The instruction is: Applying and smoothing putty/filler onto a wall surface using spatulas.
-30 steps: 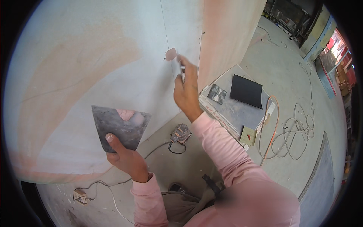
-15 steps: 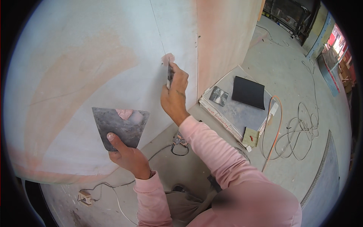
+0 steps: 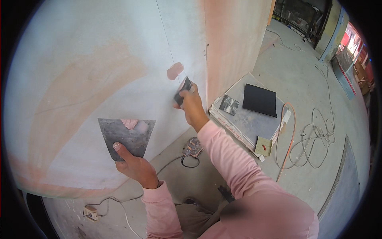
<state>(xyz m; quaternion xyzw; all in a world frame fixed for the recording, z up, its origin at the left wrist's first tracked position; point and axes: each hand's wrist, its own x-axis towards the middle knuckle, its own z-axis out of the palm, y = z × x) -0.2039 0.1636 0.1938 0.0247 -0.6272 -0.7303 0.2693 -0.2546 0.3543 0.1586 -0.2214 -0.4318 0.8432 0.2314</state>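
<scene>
A flat dark grey plate [image 3: 127,137], wider at its top, is gripped in my left hand [image 3: 137,167], thumb across its face. On its upper edge sits a lump of pink filler [image 3: 129,124]. My right hand [image 3: 193,105] grips a dark putty knife [image 3: 183,91], its blade close to the pale panel; whether it touches cannot be made out. Just above the blade a pink filler patch [image 3: 175,71] lies on the panel [image 3: 103,95], over a thin vertical line.
A corded power sander [image 3: 192,147] rests on the floor below my right arm. To the right, a low slab [image 3: 254,119] carries a black sheet [image 3: 260,100] and a small square plate [image 3: 229,105]. Looped cable [image 3: 318,135] and an orange hose [image 3: 293,131] lie beyond. A power socket box [image 3: 90,213] sits lower left.
My right hand has drawn the putty knife down and slightly right, off the patch. The pink patch is now larger and fully visible. My left hand holds nearly the same place.
</scene>
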